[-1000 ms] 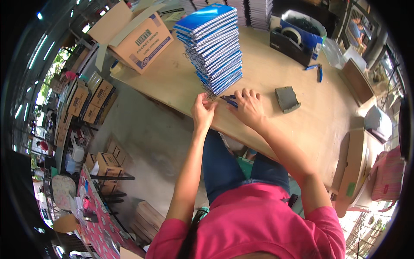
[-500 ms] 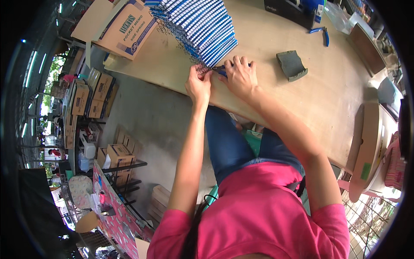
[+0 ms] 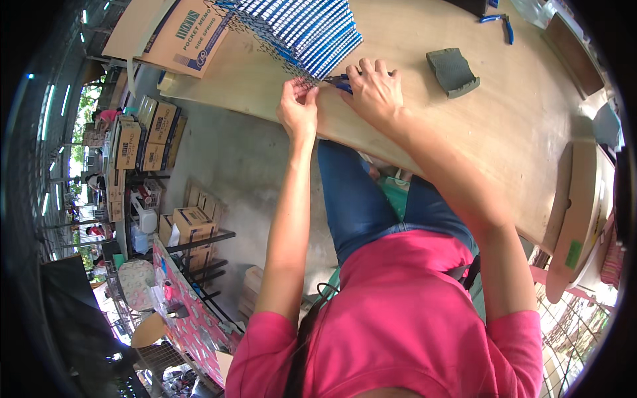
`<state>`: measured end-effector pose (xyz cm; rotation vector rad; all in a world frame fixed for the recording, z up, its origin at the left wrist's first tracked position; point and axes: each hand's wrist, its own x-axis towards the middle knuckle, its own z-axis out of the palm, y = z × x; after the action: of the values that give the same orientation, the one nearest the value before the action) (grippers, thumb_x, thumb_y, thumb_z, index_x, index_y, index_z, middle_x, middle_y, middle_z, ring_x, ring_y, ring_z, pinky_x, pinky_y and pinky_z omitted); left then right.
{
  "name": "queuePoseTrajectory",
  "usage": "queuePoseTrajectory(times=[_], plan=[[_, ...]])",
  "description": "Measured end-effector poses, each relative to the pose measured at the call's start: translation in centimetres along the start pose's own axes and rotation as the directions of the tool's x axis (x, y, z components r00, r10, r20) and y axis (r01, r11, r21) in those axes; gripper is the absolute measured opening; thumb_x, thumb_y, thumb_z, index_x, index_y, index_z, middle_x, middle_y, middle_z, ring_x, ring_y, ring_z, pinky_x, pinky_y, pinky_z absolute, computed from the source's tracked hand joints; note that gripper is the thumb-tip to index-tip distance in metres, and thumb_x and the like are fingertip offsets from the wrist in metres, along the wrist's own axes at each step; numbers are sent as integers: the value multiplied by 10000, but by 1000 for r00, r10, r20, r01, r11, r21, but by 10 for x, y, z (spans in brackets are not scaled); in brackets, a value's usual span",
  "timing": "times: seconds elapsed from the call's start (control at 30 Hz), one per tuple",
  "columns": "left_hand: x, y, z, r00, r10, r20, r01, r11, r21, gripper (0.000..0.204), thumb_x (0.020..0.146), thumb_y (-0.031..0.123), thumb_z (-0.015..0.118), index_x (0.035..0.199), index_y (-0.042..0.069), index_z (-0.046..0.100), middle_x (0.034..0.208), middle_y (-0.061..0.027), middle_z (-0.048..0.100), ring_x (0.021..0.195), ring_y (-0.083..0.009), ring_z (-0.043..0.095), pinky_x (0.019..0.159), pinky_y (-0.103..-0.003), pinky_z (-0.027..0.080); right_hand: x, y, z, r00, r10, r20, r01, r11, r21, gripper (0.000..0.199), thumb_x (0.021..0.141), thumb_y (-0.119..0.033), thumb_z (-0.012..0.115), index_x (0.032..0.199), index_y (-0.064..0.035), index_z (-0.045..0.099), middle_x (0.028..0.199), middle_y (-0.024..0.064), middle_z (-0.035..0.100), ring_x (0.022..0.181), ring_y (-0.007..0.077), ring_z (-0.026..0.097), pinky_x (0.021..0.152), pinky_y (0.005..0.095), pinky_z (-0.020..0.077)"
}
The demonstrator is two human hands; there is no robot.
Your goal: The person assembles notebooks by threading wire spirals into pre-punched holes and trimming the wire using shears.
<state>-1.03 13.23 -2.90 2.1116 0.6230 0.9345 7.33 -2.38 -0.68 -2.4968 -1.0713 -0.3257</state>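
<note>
A tall leaning stack of blue-and-white spiral-bound notebooks [image 3: 318, 33] stands at the table's far edge, loose wire ends sticking out along its left side. My left hand [image 3: 298, 111] is at the near corner of the stack, thumb and fingers pinched on the wire spiral [image 3: 302, 81] there. My right hand [image 3: 377, 91] is closed round blue-handled pliers [image 3: 343, 83], its palm down over the table. The pliers' dark jaws point left to the wire beside my left fingertips. Whether the jaws grip the wire is too small to tell.
On the wooden table [image 3: 451, 139] lie a curved dark grey block [image 3: 452, 73] and a second blue-handled hand tool [image 3: 501, 25]. An open cardboard box [image 3: 182, 40] stands at the far left. More cardboard boxes [image 3: 159, 132] are stacked beyond the floor at left.
The view has shifted slightly, so the table and stack sit higher. Both hands stay at the stack's near corner, and the pliers' jaws now show more clearly between them.
</note>
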Motion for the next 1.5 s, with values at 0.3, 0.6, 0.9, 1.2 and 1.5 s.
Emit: queuePoseTrajectory(times=[0.3, 0.6, 0.9, 1.2, 1.5], plan=[[5, 3, 0, 996, -16, 84, 31, 985, -169, 284, 842, -51, 716, 1099, -84, 600, 987, -144, 701, 893, -173, 682, 833, -281, 553, 10, -1, 8, 1000, 16, 7, -16, 1000, 5, 482, 869, -459, 658, 1182, -94, 619, 1161, 122, 616, 1117, 310, 575, 777, 538, 512], [8, -9, 2, 995, -33, 97, 61, 951, -303, 258, 884, -69, 662, 1132, -89, 595, 1008, -129, 699, 885, -143, 673, 804, -260, 567, 2, -2, 3, 999, 52, 15, -54, 993, 108, 440, 852, -425, 678, 1119, -76, 651, 1140, 142, 623, 1089, 323, 600, 794, 537, 510], [6, -8, -2, 992, -36, 120, 86, 892, -445, 255, 918, -50, 630, 1164, -91, 578, 1041, -143, 685, 892, -187, 693, 798, -292, 592, -2, -9, 7, 993, 63, -102, -54, 994, 94, 439, 838, -435, 688, 1109, -91, 658, 1111, 138, 606, 1062, 342, 589, 758, 533, 496], [7, -4, -2, 984, -108, 144, 159, 901, -404, 209, 962, 8, 595, 1139, -101, 583, 1033, -148, 679, 884, -202, 693, 790, -310, 596, -1, -9, 6, 993, 94, -71, -88, 993, 73, 450, 854, -468, 669, 1098, -90, 661, 1100, 150, 611, 1046, 359, 599, 764, 545, 503], [8, 0, 5, 993, -82, 89, 115, 877, -467, 150, 950, -6, 604, 1067, -99, 619, 949, -124, 683, 810, -165, 684, 737, -299, 610, 11, -3, 17, 999, 49, 17, -51, 991, 125, 414, 865, -454, 664, 1037, -77, 675, 1003, 139, 650, 915, 325, 661, 682, 505, 536]])
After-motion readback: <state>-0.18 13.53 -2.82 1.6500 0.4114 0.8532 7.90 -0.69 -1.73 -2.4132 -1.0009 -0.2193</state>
